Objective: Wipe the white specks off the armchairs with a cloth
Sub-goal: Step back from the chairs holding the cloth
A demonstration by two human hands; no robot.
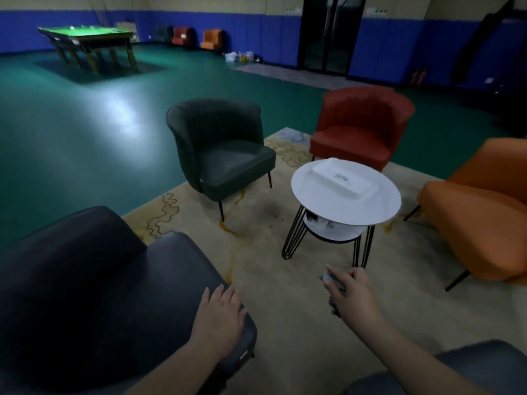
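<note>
Left hand (pixel 219 315) flat, fingers straight and together, resting palm-down on the front edge of the nearest armchair (pixel 94 295): dark grey, smooth leather-like upholstery, rounded padded seat. Right hand (pixel 352 293) out over the rug (pixel 256 238), grip curled and pinching a small crumpled grey cloth (pixel 330 280), bunched between thumb and fingers, a scrap showing below the palm. Specks on the seat too small to tell in the dim light.

Across the rug, dark green tub armchair (pixel 225 155) with curved ribbed back and thin black metal legs; beside it a red armchair (pixel 356 126) of the same barrel shape; at the right edge an orange armchair (pixel 479 218), glossy and rounded. Between them a round white bench (pixel 379 206) on black hairpin wire legs, with a lower shelf; on top, a shallow white rectangular tray (pixel 342 178).

Rug beige, worn, with wavy ochre lines and dark stains. Beyond, smooth teal floor (pixel 71 124) with a bright glare patch, and a green-topped billiard table (pixel 88 38) far left.
</note>
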